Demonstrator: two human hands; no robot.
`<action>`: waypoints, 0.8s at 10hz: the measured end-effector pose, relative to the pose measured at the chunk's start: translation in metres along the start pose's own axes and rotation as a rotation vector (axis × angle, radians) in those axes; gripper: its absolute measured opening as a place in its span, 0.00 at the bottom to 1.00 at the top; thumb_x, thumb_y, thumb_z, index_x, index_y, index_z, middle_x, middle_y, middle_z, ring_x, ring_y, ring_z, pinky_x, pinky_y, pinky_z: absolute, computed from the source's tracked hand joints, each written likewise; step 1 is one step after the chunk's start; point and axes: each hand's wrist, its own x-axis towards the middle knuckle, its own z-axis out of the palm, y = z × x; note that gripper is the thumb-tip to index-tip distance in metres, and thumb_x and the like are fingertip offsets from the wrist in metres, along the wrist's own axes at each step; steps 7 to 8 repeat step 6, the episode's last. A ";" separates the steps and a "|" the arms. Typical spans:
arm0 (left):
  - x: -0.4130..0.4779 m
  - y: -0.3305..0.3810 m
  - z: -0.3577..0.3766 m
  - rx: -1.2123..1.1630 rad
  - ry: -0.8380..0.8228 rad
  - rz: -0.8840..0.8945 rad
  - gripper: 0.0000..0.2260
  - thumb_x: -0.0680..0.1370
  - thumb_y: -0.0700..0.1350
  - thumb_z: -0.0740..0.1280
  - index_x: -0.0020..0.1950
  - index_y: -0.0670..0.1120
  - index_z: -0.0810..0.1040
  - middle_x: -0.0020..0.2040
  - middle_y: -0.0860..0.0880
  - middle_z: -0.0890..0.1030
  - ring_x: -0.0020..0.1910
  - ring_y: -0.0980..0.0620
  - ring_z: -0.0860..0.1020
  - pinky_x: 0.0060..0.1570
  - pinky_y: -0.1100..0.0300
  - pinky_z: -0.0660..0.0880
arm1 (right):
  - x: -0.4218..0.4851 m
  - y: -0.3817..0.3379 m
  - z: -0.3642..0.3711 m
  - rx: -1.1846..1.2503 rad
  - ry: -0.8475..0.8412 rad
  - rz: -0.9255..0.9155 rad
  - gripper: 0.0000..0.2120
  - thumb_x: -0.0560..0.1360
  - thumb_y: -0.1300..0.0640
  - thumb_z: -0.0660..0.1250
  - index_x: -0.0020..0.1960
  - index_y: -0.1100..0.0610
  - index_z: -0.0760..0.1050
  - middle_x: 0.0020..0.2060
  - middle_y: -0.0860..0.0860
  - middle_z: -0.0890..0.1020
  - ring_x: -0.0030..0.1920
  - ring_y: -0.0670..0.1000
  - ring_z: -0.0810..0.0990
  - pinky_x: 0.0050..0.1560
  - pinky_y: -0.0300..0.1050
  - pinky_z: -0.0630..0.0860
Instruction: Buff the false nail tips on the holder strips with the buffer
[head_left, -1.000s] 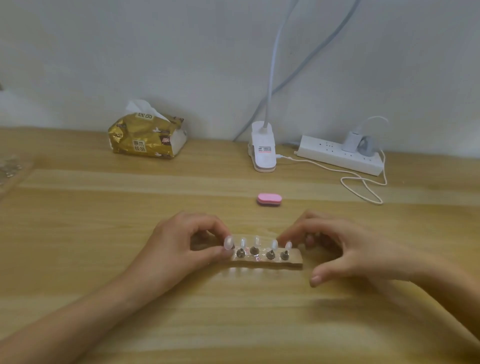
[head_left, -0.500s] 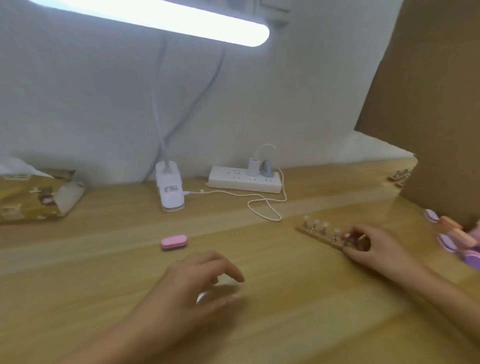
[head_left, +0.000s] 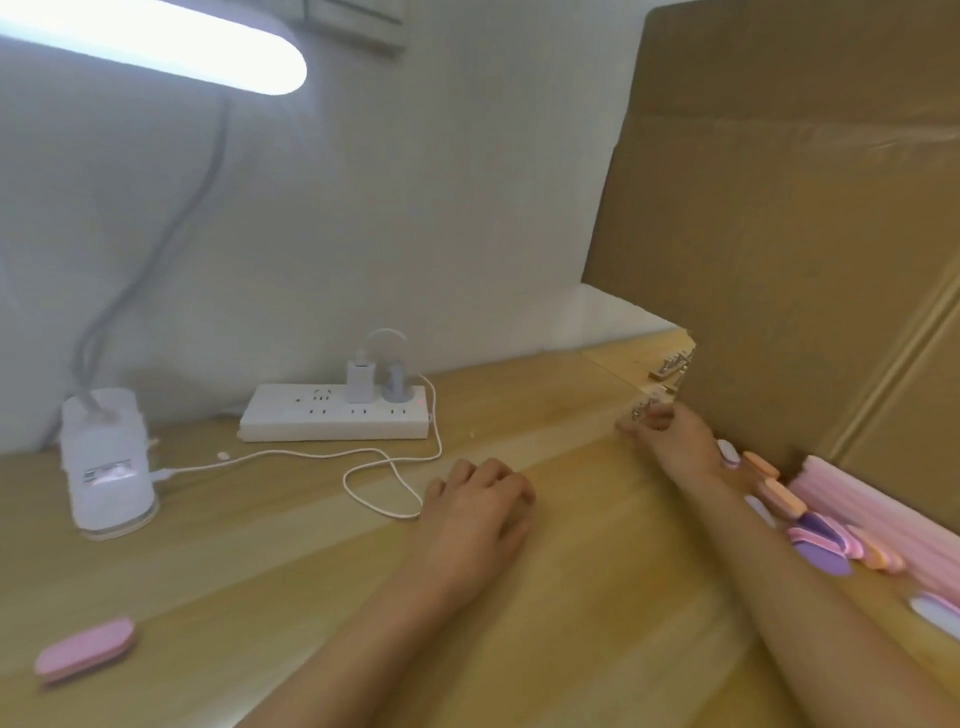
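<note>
My right hand (head_left: 670, 436) reaches far right to the foot of the cardboard box and grips the wooden holder strip (head_left: 641, 410) of false nail tips. Only the strip's end with a few metal pegs shows past my fingers. More holder strips (head_left: 672, 364) lie just beyond, against the box. My left hand (head_left: 478, 504) rests on the wooden table with loosely curled fingers and holds nothing. The pink buffer (head_left: 85, 649) lies alone at the lower left, far from both hands.
A tall cardboard box (head_left: 779, 260) walls off the right side. Several pink, orange and purple buffers (head_left: 821, 535) lie at its base beside pink foam sticks (head_left: 883, 514). A power strip (head_left: 332, 415), its white cable (head_left: 395, 467) and a lamp base (head_left: 104, 467) stand at the back.
My left hand let go of the strip and now rests on the table. My right hand carried the strip far right to the box. My view swung right.
</note>
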 end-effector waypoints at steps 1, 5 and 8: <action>0.000 -0.004 -0.003 -0.154 0.031 -0.033 0.10 0.79 0.50 0.65 0.59 0.58 0.77 0.61 0.60 0.74 0.58 0.54 0.68 0.57 0.57 0.66 | -0.005 0.001 0.002 0.024 -0.084 -0.218 0.13 0.76 0.55 0.73 0.57 0.58 0.74 0.51 0.49 0.81 0.48 0.43 0.80 0.46 0.31 0.73; 0.001 -0.007 -0.002 -0.250 0.062 -0.067 0.08 0.78 0.48 0.66 0.54 0.60 0.78 0.56 0.62 0.74 0.55 0.58 0.69 0.60 0.57 0.65 | 0.055 0.016 -0.010 -0.716 -0.136 -0.387 0.17 0.82 0.40 0.58 0.59 0.53 0.69 0.57 0.54 0.78 0.63 0.57 0.70 0.55 0.54 0.71; 0.001 -0.005 -0.003 -0.259 0.071 -0.060 0.08 0.78 0.47 0.66 0.55 0.59 0.78 0.57 0.62 0.75 0.55 0.57 0.69 0.60 0.56 0.66 | 0.066 0.010 0.006 -0.744 -0.105 -0.320 0.17 0.83 0.42 0.57 0.61 0.56 0.68 0.61 0.57 0.77 0.64 0.61 0.69 0.59 0.56 0.71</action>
